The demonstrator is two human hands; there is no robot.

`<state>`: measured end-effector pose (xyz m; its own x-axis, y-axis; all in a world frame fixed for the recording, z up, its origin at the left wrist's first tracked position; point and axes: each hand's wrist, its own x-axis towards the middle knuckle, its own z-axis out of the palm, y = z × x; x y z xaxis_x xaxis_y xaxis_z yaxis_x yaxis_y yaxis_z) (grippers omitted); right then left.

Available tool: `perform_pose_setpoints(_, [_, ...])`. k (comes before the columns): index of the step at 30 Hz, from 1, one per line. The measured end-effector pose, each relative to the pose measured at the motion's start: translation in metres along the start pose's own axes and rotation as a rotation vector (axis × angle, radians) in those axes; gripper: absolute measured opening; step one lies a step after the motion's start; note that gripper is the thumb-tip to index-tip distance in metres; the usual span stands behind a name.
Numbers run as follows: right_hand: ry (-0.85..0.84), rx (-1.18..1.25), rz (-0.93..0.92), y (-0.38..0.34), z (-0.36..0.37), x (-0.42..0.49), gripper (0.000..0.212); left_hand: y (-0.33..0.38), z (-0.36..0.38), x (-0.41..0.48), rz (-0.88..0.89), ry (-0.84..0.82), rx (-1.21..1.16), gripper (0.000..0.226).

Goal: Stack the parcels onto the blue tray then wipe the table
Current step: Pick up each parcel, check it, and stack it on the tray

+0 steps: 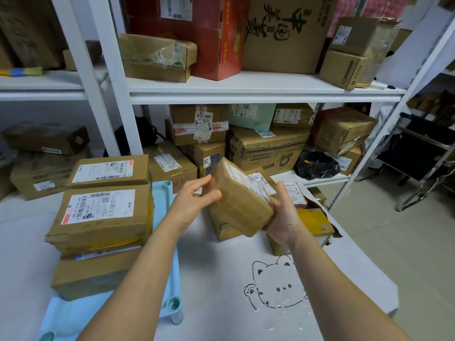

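Nearest the camera, a white cloth with a cat drawing covers the table, and the tray lies on it at the left, a corner peg showing. On the tray sits a stack of brown parcels, flat sides down and labels up, likely so that each layer gives a level bed for the next. A rear box lies just behind the top one.

Past that, one parcel is held in the air at both ends, right of the tray and above what is left on the table. At its upper left end the left hand pinches it narrowly between thumb and fingers. The right hand cups the lower right corner, fingers curled beneath and mostly hidden, thumb up the side. The parcel is tilted with its label side up and away, which would suit a two-handed carry leftward to the stack. I judge the stacking under way and the wiping not begun.

Beneath and beside the hands, loose parcels touch each other on the table, one with a yellow top. Farthest off, white shelves carry many more boxes, which look apart from the task
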<state>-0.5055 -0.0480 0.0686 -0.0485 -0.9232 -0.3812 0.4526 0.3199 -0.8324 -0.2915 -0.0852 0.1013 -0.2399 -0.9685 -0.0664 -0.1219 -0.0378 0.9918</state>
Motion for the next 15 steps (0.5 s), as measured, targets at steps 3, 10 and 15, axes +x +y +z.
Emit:
perform_pose_setpoints(3, [0.058, -0.034, 0.07, 0.009, -0.006, 0.008, 0.065, 0.007, 0.004, -0.004, 0.069, -0.107, -0.037, 0.056])
perform_pose_setpoints(10, [0.143, 0.014, 0.029, 0.021, -0.005, 0.012, 0.038, 0.017, 0.013, -0.006, 0.139, -0.09, -0.119, 0.043])
perform_pose_setpoints(15, [0.12, 0.028, -0.081, 0.015, -0.007, 0.013, 0.034, 0.014, 0.005, -0.008, 0.137, -0.065, -0.059, 0.043])
